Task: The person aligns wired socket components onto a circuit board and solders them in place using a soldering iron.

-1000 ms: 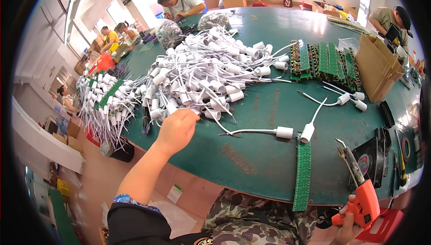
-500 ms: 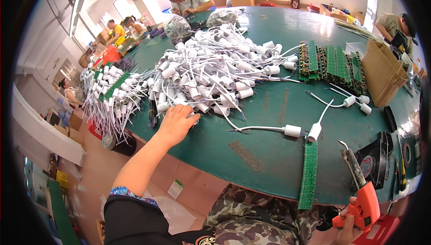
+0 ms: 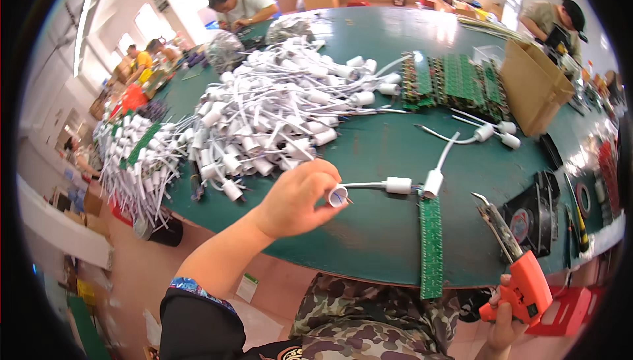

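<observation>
My left hand (image 3: 298, 200) is pinched round a white plastic cylinder (image 3: 337, 195), its open end toward me with thin wires poking out. Low at the right, my right hand (image 3: 504, 310) grips a soldering gun (image 3: 529, 287) with an orange-red body and a bent metal tip pointing up and left. Between the hands a narrow green circuit board strip (image 3: 431, 248) lies across the table's near edge. At its far end stands a white cylinder with a cable (image 3: 433, 183), and another white cylinder (image 3: 398, 186) lies just left of it.
A big heap of white cabled cylinders (image 3: 264, 109) covers the table's left middle. Stacked green boards (image 3: 461, 80) and a cardboard box (image 3: 535, 86) stand at the back right. A black fan-like device (image 3: 533, 218) is right of the soldering gun. Other people work around the table.
My left hand has come away from the heap, moving right with a white cylinder in its fingers. My right hand still holds the soldering gun. The whole view has shifted slightly.
</observation>
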